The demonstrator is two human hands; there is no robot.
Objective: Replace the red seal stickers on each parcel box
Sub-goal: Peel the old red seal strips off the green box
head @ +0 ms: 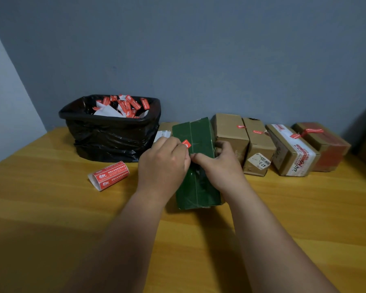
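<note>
Pinching the red sticker (186, 144) on the green box (195, 166) mid-worktop, your left hand (163, 163) may tear it (thin paper); your right hand (218, 163) clasps the box.

Both bare forearms reached forward from the bottom of the view and drew together toward the middle. The left hand (163, 161) lay back-up, its fingers curled inward and its grip pinched on a small red sticker (186, 144) that stuck out past the fingertips. The right hand (218, 160) sat just beside it, thumb (201, 158) pointed toward the left hand, fingers bent over the far edge of the green box (195, 187).
</note>
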